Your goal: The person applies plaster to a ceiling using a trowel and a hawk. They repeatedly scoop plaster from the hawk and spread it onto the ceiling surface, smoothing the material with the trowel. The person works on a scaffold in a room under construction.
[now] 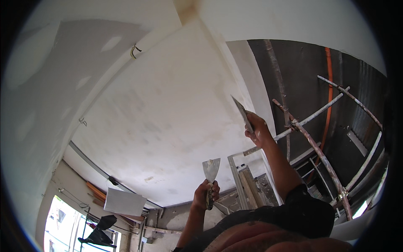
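Observation:
My left hand (205, 195) is closed around the handle of a putty knife (211, 169), whose wide metal blade points up and has whitish paste on it. Farther up and to the right, my raised right hand (257, 131) grips a flat metal scraper (242, 110). That scraper shows nearly edge-on, its tip pointing up and left, close to the right border of the white ceiling panel (159, 109). Whether its edge touches the surface I cannot tell. Grey smudges and patches of filler mark the panel.
On the right stand scaffold poles (315, 155) before a dark opening with an orange pipe (328, 84). Loose wires (134, 51) hang from the ceiling's left edge. At lower left are a white board (124, 202), a bright window (63, 222) and black cloth (100, 233).

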`<move>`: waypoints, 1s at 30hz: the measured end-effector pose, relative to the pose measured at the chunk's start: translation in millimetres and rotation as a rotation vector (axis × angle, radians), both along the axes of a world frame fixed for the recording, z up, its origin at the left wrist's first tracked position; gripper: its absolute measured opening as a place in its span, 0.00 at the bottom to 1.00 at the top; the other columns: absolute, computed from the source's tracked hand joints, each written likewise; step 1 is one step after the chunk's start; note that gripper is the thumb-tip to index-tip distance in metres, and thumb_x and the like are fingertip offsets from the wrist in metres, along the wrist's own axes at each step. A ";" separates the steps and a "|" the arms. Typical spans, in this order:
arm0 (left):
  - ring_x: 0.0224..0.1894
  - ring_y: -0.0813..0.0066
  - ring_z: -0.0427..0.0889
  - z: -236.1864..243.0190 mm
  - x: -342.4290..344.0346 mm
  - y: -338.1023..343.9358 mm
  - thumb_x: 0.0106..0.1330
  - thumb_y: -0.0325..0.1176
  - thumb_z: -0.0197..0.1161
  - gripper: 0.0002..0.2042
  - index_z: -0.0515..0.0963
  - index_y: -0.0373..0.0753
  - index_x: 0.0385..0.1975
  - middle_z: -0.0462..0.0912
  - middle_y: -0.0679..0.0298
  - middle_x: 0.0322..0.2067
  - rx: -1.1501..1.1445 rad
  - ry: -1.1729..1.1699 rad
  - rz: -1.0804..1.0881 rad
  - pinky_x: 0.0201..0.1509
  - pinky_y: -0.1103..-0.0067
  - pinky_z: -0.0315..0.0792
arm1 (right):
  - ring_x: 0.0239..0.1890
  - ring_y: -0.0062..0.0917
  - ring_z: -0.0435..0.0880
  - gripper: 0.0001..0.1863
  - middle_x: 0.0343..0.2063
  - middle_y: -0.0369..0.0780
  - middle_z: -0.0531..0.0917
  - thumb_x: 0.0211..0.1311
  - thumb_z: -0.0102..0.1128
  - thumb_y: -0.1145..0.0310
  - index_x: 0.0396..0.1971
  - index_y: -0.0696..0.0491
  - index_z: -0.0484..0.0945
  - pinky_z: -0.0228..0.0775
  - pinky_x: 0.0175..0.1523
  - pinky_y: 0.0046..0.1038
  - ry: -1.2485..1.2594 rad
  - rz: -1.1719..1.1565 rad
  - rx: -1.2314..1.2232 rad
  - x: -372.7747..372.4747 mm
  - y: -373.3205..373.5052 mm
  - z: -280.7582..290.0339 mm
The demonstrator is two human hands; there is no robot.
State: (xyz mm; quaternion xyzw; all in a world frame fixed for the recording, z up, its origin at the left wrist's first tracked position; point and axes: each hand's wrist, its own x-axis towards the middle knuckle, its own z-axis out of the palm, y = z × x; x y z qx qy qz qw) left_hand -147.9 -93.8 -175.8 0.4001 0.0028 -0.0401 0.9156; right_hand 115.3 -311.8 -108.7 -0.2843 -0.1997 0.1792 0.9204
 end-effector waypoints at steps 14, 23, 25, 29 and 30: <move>0.19 0.77 0.75 160.9 95.3 10.5 0.60 0.21 0.63 0.22 0.66 0.30 0.53 0.75 0.63 0.25 1.200 -0.007 0.339 0.20 0.78 0.72 | 0.18 0.11 0.68 0.15 0.23 0.29 0.78 0.74 0.55 0.57 0.49 0.50 0.83 0.54 0.19 0.18 -0.285 0.328 -0.384 87.1 133.7 16.3; 0.14 0.78 0.70 187.7 107.2 47.9 0.58 0.24 0.66 0.20 0.66 0.34 0.47 0.73 0.62 0.22 0.916 -0.102 0.502 0.15 0.78 0.66 | 0.17 0.09 0.69 0.23 0.28 0.31 0.80 0.74 0.56 0.59 0.62 0.55 0.73 0.53 0.16 0.18 -0.584 -0.240 0.485 170.5 62.1 267.5; 0.14 0.78 0.68 189.4 112.6 49.7 0.58 0.25 0.66 0.18 0.66 0.35 0.44 0.71 0.62 0.22 0.845 -0.128 0.494 0.15 0.79 0.65 | 0.18 0.12 0.69 0.19 0.27 0.34 0.79 0.74 0.55 0.63 0.59 0.56 0.74 0.56 0.17 0.19 -0.587 -0.240 0.568 161.1 51.6 329.2; 0.15 0.79 0.68 191.4 118.7 47.9 0.59 0.24 0.64 0.15 0.66 0.35 0.42 0.71 0.63 0.21 0.800 -0.167 0.489 0.17 0.78 0.66 | 0.14 0.13 0.62 0.16 0.19 0.32 0.73 0.75 0.53 0.65 0.54 0.59 0.76 0.50 0.16 0.19 -0.554 -0.036 0.698 151.2 54.9 412.0; 0.15 0.79 0.68 191.8 119.4 47.4 0.59 0.24 0.64 0.15 0.66 0.35 0.42 0.71 0.63 0.21 0.798 -0.161 0.492 0.17 0.79 0.66 | 0.15 0.14 0.62 0.15 0.19 0.32 0.72 0.74 0.52 0.66 0.52 0.59 0.77 0.50 0.17 0.19 -0.532 -0.004 0.707 151.5 58.0 423.1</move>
